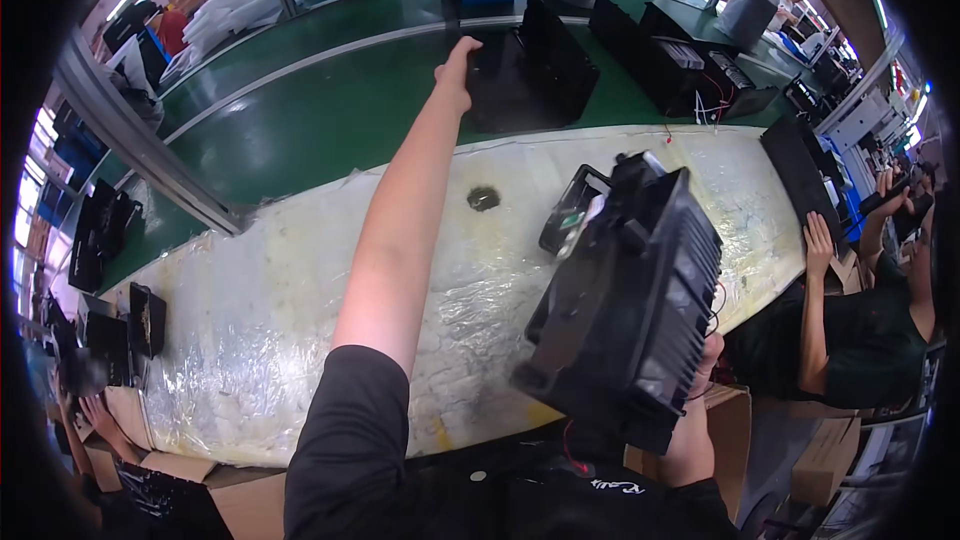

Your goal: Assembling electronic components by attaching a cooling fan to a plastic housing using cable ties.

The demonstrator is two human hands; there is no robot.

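Observation:
My left arm stretches far ahead over the table. At its end my left hand [458, 78], fingers extended, rests against the left edge of an opened black case [545, 75] on the green conveyor. My right hand [708, 365] grips a bulky black plastic housing [625, 310] with ribs along its right side. The housing is tilted above the table's near side, and most of my right fingers are hidden behind it. Just beyond, partly covered by it, lies a smaller black shell [577, 210] with a pale part inside. A red wire [573, 448] hangs below the housing.
The table [300, 280] is wrapped in clear film and has a dark round hole [483, 199]. More opened black cases [680, 65] with wires stand at the far right. Co-workers' hands [818, 240] are at the right and left edges. A metal post [160, 145] rises at left.

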